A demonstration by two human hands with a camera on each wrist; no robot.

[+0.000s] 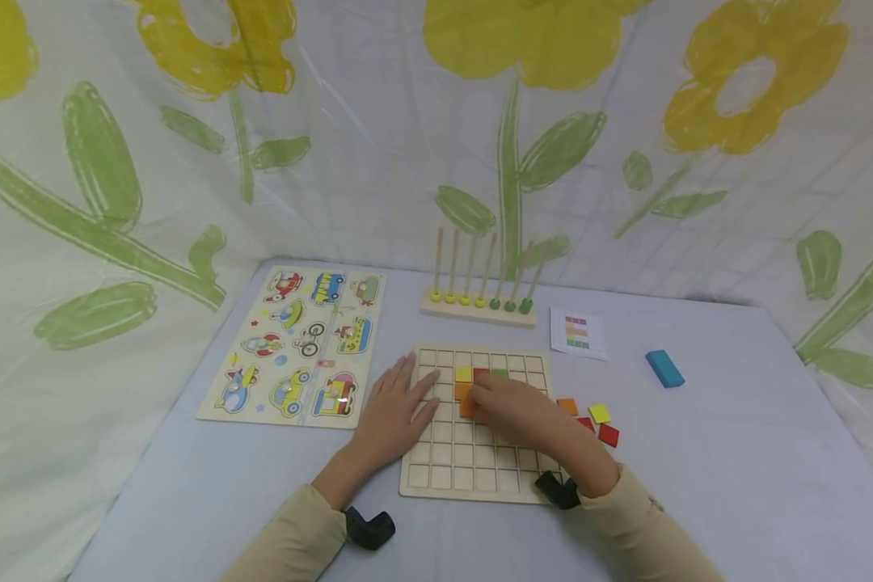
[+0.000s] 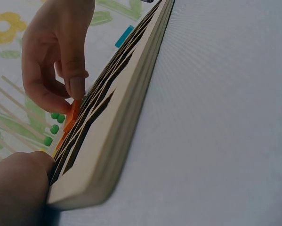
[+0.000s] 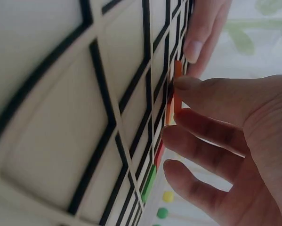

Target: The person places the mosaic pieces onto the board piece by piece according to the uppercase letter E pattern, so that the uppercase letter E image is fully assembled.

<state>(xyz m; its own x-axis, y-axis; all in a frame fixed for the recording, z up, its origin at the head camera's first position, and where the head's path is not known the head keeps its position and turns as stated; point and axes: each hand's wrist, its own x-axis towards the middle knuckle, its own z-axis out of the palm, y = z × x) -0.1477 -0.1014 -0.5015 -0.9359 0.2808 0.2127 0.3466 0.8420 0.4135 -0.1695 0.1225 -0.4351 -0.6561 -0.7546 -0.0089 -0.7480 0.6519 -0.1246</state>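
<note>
Nearest, the right forearm [image 1: 571, 449] is hiding part of the grid board [image 1: 442, 478] and partly covering a loose red tile [image 1: 585, 423]. The left hand [image 1: 393, 414] is resting with fingers spread on the board's left edge. The right hand [image 1: 512, 408] is keeping a narrow pinch, thumb against forefinger, on a held orange tile [image 2: 73, 116], tilted over the grid beside a laid orange tile [image 1: 463, 390]; whether it is touching the board cannot be told. Further up, cells of one row are holding a yellow tile [image 1: 463, 374], a red tile [image 1: 481, 374] partly masked by fingers, and a green tile [image 1: 500, 373]. Beyond, a blue block [image 1: 665, 369], a picture puzzle [image 1: 280, 368] and a card [image 1: 588, 343] with illegible print are lying before a peg rack [image 1: 480, 313] bearing yellow and green beads.
</note>
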